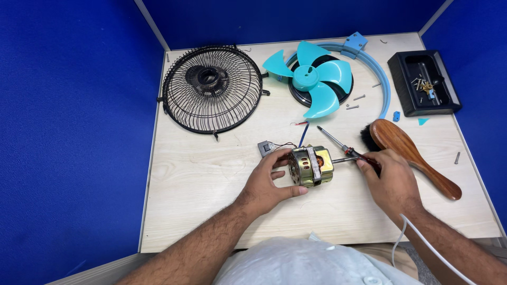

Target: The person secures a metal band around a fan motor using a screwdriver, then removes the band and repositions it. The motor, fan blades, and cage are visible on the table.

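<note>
Head view, looking down: we hold a small fan motor (311, 167) with a brass-coloured housing just below the middle of the frame, lying on its side on the pale wooden bench (200, 190). Our left hand (266, 182) grips its left end, fingers clamped around the housing with the thumb underneath. The motor's shaft sticks out to the right, towards our right hand (391, 182), whose fingers are closed on the handle of a screwdriver (338, 143); its blade points up and left, above the motor. Thin red, blue and black wires (301, 132) run from the motor towards a small grey block (265, 148) just left of it.

Right of the screwdriver lies a wooden-backed brush (412, 155), angled down to the right. In the upper middle, a teal fan blade (314, 78) rests on a black round part, with a light blue ring (377, 74) curving around its right side. Upper left of that sits a black wire fan guard (211, 89). At the upper right, a black tray (422, 82) holds small screws, and a few loose screws (353, 105) lie near the blade. A white cable (417, 237) crosses our right forearm at the lower right. Blue partition walls (68, 132) enclose the bench.
</note>
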